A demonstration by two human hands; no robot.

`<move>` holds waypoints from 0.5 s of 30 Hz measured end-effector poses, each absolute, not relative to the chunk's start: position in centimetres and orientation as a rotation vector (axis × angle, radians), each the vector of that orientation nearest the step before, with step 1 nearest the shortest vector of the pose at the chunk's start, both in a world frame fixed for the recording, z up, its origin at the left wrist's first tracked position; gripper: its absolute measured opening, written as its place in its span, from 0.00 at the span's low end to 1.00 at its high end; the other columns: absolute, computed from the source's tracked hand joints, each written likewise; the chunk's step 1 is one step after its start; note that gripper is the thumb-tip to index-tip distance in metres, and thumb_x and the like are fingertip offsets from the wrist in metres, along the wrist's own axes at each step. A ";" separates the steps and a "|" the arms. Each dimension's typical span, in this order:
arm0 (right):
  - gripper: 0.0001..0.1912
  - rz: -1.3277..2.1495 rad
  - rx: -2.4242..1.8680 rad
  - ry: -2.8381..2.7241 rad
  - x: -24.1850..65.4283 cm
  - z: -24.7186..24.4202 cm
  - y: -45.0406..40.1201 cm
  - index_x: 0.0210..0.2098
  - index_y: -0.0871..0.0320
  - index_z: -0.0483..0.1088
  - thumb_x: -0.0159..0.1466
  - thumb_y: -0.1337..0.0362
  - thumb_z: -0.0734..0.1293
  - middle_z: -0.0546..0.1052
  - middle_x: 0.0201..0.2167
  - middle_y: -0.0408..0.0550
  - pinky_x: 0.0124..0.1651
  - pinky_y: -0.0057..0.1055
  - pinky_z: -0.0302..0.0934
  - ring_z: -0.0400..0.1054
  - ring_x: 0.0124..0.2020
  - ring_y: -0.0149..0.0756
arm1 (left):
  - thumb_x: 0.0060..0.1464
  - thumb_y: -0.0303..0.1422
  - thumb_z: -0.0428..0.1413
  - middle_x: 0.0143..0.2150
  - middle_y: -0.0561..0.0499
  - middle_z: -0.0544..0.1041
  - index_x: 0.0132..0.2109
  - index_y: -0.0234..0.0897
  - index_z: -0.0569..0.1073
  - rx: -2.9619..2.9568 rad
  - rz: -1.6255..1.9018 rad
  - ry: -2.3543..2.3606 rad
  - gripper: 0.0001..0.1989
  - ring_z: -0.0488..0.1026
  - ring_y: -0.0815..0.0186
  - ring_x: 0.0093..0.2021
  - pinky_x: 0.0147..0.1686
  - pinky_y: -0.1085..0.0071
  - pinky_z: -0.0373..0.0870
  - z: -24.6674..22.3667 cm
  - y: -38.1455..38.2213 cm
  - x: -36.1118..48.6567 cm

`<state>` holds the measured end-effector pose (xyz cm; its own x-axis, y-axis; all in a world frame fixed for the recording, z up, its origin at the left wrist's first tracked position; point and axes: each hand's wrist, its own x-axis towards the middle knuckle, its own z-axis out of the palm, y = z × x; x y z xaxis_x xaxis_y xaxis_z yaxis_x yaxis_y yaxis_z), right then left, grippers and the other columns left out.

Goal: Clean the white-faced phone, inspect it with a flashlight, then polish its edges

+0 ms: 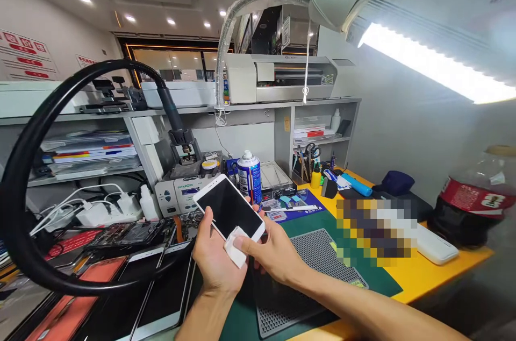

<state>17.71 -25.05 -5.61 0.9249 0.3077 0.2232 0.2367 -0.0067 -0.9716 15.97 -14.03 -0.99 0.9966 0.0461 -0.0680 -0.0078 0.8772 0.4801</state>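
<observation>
A white smartphone (226, 206) with a dark screen lies tilted in my left hand (220, 263), the thumb along its left edge and the palm beneath. My right hand (278, 252) presses a folded white wipe (237, 247) against the lower end of the phone, its thumb on top. The right fingers are partly hidden behind the phone. Below both hands is a green work mat (381, 282) with a grey perforated pad (310, 255) on it.
Several phones and screens (161, 298) lie at the left, under a thick black hose (24, 179). A blue spray can (250, 177) stands behind the phone. At the right are a cola bottle (471, 196) and a white power bank-like block (437, 244). A bright lamp (423, 56) hangs above.
</observation>
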 end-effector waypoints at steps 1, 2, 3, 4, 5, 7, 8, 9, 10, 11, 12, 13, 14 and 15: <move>0.22 0.045 -1.626 -0.433 17.9 -5.6 -25.2 0.39 0.59 0.68 0.62 0.45 0.70 0.71 0.21 0.38 0.17 0.21 0.57 0.62 0.17 0.26 | 0.60 0.48 0.52 0.45 0.37 0.82 0.56 0.30 0.76 0.502 0.037 0.081 0.28 0.80 0.47 0.47 0.48 0.52 0.77 -1.0 -14.1 16.0; 0.23 0.042 -1.655 -0.428 18.2 -5.7 -25.4 0.37 0.59 0.68 0.64 0.43 0.67 0.70 0.19 0.39 0.17 0.21 0.57 0.63 0.16 0.27 | 0.60 0.47 0.53 0.46 0.36 0.82 0.56 0.30 0.76 0.510 0.043 0.086 0.27 0.80 0.48 0.46 0.47 0.52 0.77 -0.9 -14.1 16.0; 0.25 0.049 -1.672 -0.415 18.5 -5.8 -25.5 0.34 0.58 0.68 0.66 0.40 0.64 0.69 0.17 0.39 0.16 0.21 0.57 0.64 0.16 0.29 | 0.61 0.46 0.53 0.46 0.36 0.82 0.56 0.31 0.76 0.524 0.048 0.091 0.26 0.80 0.48 0.46 0.46 0.53 0.78 -0.9 -14.1 16.1; 0.28 0.056 -1.677 -0.397 18.8 -5.9 -25.7 0.32 0.58 0.67 0.67 0.38 0.60 0.68 0.15 0.39 0.16 0.22 0.58 0.64 0.15 0.29 | 0.61 0.46 0.53 0.47 0.35 0.81 0.56 0.30 0.76 0.542 0.051 0.095 0.26 0.80 0.48 0.45 0.44 0.54 0.78 -1.0 -14.2 16.1; 0.31 0.068 -1.673 -0.383 19.1 -6.1 -25.8 0.29 0.58 0.66 0.67 0.36 0.57 0.67 0.15 0.40 0.15 0.22 0.58 0.64 0.14 0.30 | 0.62 0.46 0.52 0.47 0.35 0.81 0.56 0.30 0.76 0.564 0.057 0.100 0.26 0.80 0.49 0.45 0.43 0.55 0.79 -1.0 -14.2 16.2; 0.36 0.094 -1.649 -0.372 19.4 -6.3 -26.0 0.23 0.58 0.63 0.66 0.33 0.53 0.67 0.14 0.42 0.15 0.23 0.59 0.64 0.14 0.29 | 0.63 0.48 0.52 0.47 0.35 0.82 0.54 0.30 0.77 0.613 0.060 0.096 0.26 0.81 0.51 0.42 0.39 0.57 0.79 -1.1 -14.3 16.3; 0.38 0.109 -1.634 -0.375 19.5 -6.4 -26.0 0.21 0.58 0.63 0.66 0.31 0.52 0.67 0.14 0.43 0.15 0.23 0.59 0.64 0.13 0.29 | 0.63 0.48 0.51 0.46 0.36 0.82 0.53 0.30 0.78 0.632 0.056 0.090 0.26 0.81 0.52 0.41 0.38 0.58 0.80 -1.1 -14.3 16.4; 0.39 0.126 -1.617 -0.382 19.6 -6.4 -26.1 0.19 0.59 0.63 0.65 0.30 0.51 0.67 0.13 0.44 0.15 0.23 0.59 0.64 0.13 0.29 | 0.63 0.49 0.51 0.45 0.36 0.82 0.53 0.30 0.78 0.644 0.048 0.087 0.27 0.81 0.52 0.40 0.38 0.59 0.80 -1.1 -14.2 16.5; 0.40 0.143 -1.595 -0.393 19.6 -6.4 -26.2 0.19 0.59 0.63 0.65 0.30 0.51 0.67 0.13 0.45 0.15 0.23 0.59 0.64 0.13 0.29 | 0.63 0.49 0.51 0.45 0.37 0.82 0.53 0.30 0.78 0.650 0.035 0.084 0.27 0.81 0.52 0.41 0.38 0.59 0.80 -1.1 -14.1 16.5; 0.40 0.161 -1.569 -0.406 19.6 -6.3 -26.3 0.19 0.59 0.63 0.64 0.30 0.52 0.67 0.13 0.45 0.15 0.23 0.59 0.64 0.13 0.29 | 0.63 0.49 0.51 0.46 0.36 0.82 0.53 0.30 0.78 0.651 0.016 0.077 0.27 0.81 0.51 0.42 0.39 0.58 0.80 -1.0 -13.9 16.5; 0.39 0.174 -1.540 -0.419 19.6 -6.2 -26.4 0.20 0.59 0.63 0.64 0.30 0.54 0.67 0.13 0.44 0.15 0.23 0.59 0.64 0.13 0.29 | 0.63 0.49 0.51 0.48 0.35 0.81 0.55 0.29 0.77 0.649 -0.007 0.066 0.28 0.80 0.50 0.45 0.41 0.57 0.80 -0.9 -13.6 16.5; 0.37 0.186 -1.512 -0.434 19.6 -6.1 -26.5 0.22 0.59 0.63 0.64 0.31 0.56 0.67 0.14 0.42 0.15 0.23 0.60 0.64 0.13 0.29 | 0.63 0.49 0.51 0.51 0.34 0.80 0.56 0.28 0.76 0.644 -0.031 0.050 0.29 0.79 0.47 0.48 0.44 0.54 0.79 -0.7 -13.2 16.5; 0.34 0.196 -1.488 -0.452 19.5 -5.9 -26.6 0.24 0.58 0.63 0.63 0.32 0.58 0.68 0.15 0.41 0.16 0.23 0.61 0.64 0.13 0.28 | 0.63 0.50 0.51 0.54 0.32 0.79 0.58 0.27 0.75 0.634 -0.057 0.028 0.30 0.78 0.44 0.51 0.46 0.52 0.78 -0.6 -12.9 16.5; 0.32 0.207 -1.471 -0.469 19.5 -5.7 -26.8 0.26 0.58 0.63 0.63 0.33 0.61 0.68 0.16 0.40 0.16 0.24 0.62 0.65 0.14 0.28 | 0.62 0.50 0.51 0.56 0.30 0.77 0.59 0.26 0.73 0.622 -0.079 0.007 0.32 0.76 0.42 0.53 0.48 0.50 0.77 -0.4 -12.5 16.5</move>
<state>19.49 -26.76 -5.72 0.8930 0.4135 0.1774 0.1478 0.1027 -0.9837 16.48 -12.49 -0.43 0.9970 -0.0715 -0.0301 0.0757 0.8100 0.5815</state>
